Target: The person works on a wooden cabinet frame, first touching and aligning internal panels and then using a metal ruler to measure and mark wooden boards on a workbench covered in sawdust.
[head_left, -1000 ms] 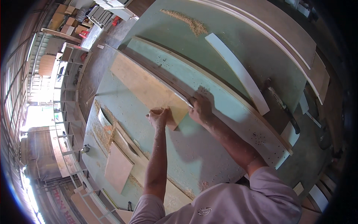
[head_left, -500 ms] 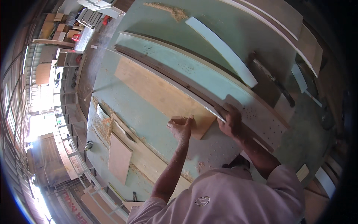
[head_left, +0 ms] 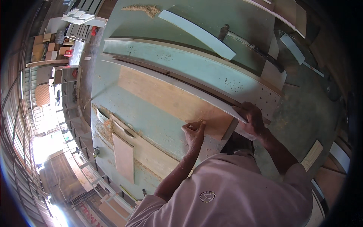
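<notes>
A long pale wooden board (head_left: 162, 92) lies slantwise before me, with a narrow white-edged strip (head_left: 181, 85) standing along its far side. My left hand (head_left: 194, 134) is closed at the board's near edge, its thumb on top and the other fingers curled, partly hidden. Around the near right end of the white-edged strip, the fingers of my right hand (head_left: 251, 118) are wrapped. The board's end face shows just left of that hand, close to my body.
The green worktable (head_left: 151, 125) carries a light-blue panel strip (head_left: 196, 33), a hammer (head_left: 251, 47) and a long panel with small holes (head_left: 211, 70) beyond the board. Sawdust (head_left: 141, 9) lies in a heap. A small wooden panel (head_left: 124, 157) and wood strip (head_left: 151, 147) lie at left.
The board's right end has shifted toward my body and right, and its end face now shows. Both hands have moved slightly right with it. The whole view has turned a little.
</notes>
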A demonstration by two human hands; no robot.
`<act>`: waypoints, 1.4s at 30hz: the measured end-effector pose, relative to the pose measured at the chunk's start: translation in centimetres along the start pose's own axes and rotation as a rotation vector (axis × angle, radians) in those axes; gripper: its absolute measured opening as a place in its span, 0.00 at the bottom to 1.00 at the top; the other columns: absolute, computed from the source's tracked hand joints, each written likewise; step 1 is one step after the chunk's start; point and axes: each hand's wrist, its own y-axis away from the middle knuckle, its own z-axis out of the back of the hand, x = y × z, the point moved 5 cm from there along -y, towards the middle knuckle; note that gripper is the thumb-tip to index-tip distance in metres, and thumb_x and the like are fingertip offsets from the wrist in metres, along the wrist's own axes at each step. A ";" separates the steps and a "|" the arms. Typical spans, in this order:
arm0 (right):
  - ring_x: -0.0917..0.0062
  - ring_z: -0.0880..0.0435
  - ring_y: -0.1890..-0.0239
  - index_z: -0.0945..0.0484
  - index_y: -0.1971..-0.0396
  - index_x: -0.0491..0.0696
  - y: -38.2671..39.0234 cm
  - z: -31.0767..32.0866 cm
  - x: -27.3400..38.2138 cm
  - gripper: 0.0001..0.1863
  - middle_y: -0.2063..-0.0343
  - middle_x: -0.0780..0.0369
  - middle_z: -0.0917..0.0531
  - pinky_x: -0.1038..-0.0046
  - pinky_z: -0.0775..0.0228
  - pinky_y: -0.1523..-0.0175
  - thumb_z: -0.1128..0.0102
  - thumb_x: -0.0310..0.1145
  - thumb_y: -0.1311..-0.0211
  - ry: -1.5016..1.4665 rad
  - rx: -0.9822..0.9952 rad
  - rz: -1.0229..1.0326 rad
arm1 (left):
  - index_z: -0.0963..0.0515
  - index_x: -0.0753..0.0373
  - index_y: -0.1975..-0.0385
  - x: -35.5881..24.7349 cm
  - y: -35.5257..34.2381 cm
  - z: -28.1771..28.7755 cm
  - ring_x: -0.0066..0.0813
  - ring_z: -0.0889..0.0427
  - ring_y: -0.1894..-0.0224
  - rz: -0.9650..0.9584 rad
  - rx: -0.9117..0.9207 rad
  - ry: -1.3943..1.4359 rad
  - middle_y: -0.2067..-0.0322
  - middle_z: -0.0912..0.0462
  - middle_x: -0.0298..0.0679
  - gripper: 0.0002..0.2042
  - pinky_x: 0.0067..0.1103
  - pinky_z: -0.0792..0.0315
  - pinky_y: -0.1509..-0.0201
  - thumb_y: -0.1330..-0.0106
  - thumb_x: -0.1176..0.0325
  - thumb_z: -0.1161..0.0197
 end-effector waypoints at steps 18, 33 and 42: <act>0.70 0.15 0.61 0.17 0.64 0.43 -12.8 -0.6 -1.5 0.08 0.66 0.58 0.14 0.68 0.24 0.55 0.36 0.30 0.41 -0.274 0.339 -0.085 | 0.24 0.72 0.54 -8.1 -3.5 2.9 0.34 0.20 0.62 -0.250 -0.030 0.252 0.64 0.21 0.47 0.32 0.28 0.26 0.57 0.34 0.41 0.37; 0.53 0.16 0.58 0.21 0.60 0.44 -24.1 -15.1 3.3 0.15 0.65 0.50 0.16 0.58 0.24 0.51 0.38 0.35 0.47 0.191 0.404 0.206 | 0.20 0.74 0.70 -12.4 -4.3 0.8 0.25 0.23 0.73 -0.315 0.186 0.041 0.80 0.21 0.40 0.29 0.27 0.28 0.66 0.35 0.44 0.36; 0.57 0.15 0.58 0.20 0.64 0.43 -23.4 -16.7 6.8 0.12 0.61 0.52 0.19 0.58 0.21 0.54 0.41 0.27 0.52 0.317 0.464 0.370 | 0.21 0.74 0.79 -10.5 -4.6 0.6 0.48 0.16 0.74 -0.220 0.151 0.070 0.82 0.20 0.54 0.22 0.39 0.25 0.65 0.42 0.55 0.37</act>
